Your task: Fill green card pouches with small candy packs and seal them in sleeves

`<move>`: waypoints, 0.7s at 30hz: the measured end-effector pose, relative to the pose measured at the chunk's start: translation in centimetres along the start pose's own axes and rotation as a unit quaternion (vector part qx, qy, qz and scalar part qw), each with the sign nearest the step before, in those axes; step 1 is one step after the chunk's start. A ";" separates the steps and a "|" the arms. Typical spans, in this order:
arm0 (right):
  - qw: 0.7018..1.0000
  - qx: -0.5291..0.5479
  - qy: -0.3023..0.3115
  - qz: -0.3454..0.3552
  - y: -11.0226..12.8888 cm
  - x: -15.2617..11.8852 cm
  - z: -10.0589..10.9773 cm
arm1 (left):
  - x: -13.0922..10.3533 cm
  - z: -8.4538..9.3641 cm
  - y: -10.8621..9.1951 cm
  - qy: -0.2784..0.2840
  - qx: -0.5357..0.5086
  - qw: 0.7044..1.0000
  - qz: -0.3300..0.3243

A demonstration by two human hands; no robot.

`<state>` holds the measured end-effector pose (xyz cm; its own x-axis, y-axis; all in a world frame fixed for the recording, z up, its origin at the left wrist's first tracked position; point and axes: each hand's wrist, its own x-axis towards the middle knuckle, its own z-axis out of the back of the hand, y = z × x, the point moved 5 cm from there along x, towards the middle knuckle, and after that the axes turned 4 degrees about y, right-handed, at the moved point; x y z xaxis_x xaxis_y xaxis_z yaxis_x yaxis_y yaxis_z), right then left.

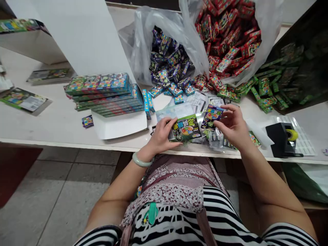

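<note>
My left hand point(161, 134) grips a small green printed box point(186, 128) at the table's front edge, inside or against a clear plastic sleeve point(176, 111). My right hand point(232, 126) holds a small dark purple printed box point(211, 117) by its right side, just to the right of the green one. Both hands rest over a heap of clear sleeves point(216, 138). A pale green bangle point(139, 160) circles my left wrist.
Stacked flat colourful packs point(105, 92) lie on white card at left. Clear bags spill purple-blue boxes point(167, 65) and red boxes point(227, 37); green boxes point(269, 92) lie at right. A black tape dispenser point(282, 138) stands at right on the white table point(51, 126).
</note>
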<state>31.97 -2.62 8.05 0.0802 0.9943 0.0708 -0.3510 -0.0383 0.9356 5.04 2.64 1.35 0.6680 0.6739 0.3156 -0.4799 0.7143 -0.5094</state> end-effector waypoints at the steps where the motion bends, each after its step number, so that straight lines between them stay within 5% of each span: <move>1: 1.000 -0.009 0.019 -0.005 -0.3 -0.5 -0.2 | 0.1 -0.2 -0.3 0.005 0.002 1.000 -0.008; 5: 0.993 -0.055 0.099 -0.023 -1.4 -1.5 -0.7 | 0.1 -0.8 -1.4 0.018 0.001 0.999 -0.036; 12: 0.988 -0.084 0.130 -0.013 -1.9 -1.4 -1.3 | -0.4 -1.3 -2.5 0.019 0.003 0.999 -0.031; 18: 0.991 -0.111 0.032 0.061 -2.1 -1.5 -2.1 | -0.3 -1.1 -1.8 -0.004 -0.002 1.000 0.022; 21: 0.981 -0.132 0.110 0.095 -1.9 -1.6 -3.3 | -0.1 -1.1 -2.0 -0.023 -0.009 1.000 0.000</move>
<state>29.41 -3.82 5.02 -0.2027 0.9704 0.1314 -0.5710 -0.2262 0.7892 6.55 0.90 1.47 0.6415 0.6815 0.3521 -0.4688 0.7116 -0.5233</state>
